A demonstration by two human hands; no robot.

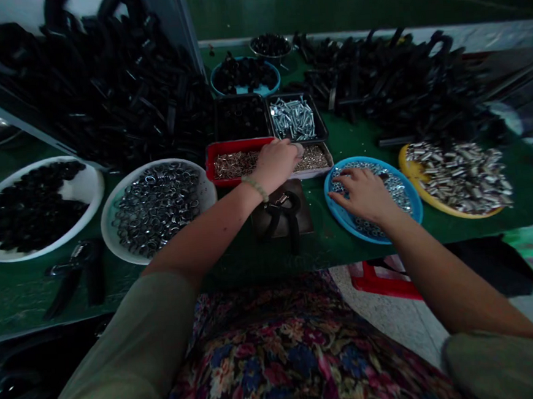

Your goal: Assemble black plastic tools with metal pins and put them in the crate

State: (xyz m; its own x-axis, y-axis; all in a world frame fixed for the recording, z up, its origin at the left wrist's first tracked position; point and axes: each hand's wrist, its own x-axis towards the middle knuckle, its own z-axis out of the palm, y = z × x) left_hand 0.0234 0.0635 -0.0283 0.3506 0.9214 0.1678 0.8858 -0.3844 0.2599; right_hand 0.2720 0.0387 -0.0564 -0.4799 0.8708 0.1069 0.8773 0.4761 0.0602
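Observation:
My left hand (276,163) reaches forward over the trays of small metal parts, between the red tray (226,152) and the pale tray (315,159). Its fingers curl downward, and what they pinch is hidden. My right hand (364,193) rests palm down in the blue plate (341,213) of small silvery washers, fingers spread among them. Just below my left wrist a black clamp part (282,213) lies on a dark block on the green bench.
A white bowl of metal rings (156,205), a white plate of black caps (36,205), a yellow plate of metal sleeves (461,175), a black tray of screws (293,117) and heaps of black parts (396,85) crowd the bench. Pliers (74,276) lie at the left edge.

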